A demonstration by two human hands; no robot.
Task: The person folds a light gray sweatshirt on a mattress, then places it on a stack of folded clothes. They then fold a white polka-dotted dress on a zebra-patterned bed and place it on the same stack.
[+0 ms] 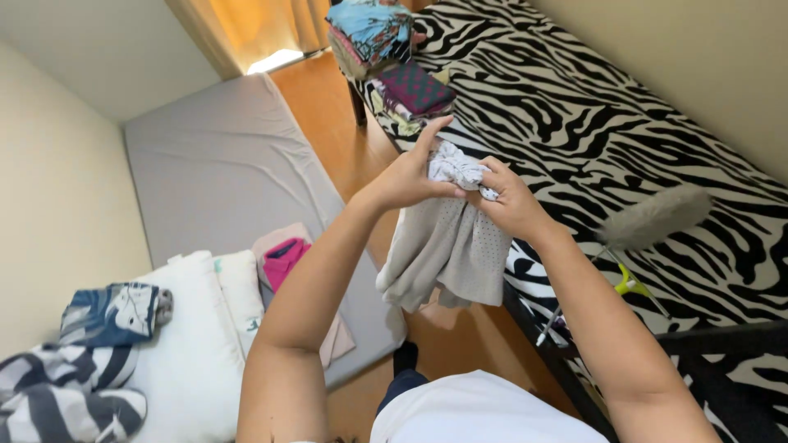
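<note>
Two hands meet at twelve o'clock of the grey garment [447, 254], left hand [406, 176] and right hand [509, 201] both pinching its bunched top edge, its long axis hanging toward six o'clock.

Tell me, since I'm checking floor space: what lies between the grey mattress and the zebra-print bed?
In the head view, a strip of bare orange wood floor separates grey mattress from zebra-print bed.
</note>
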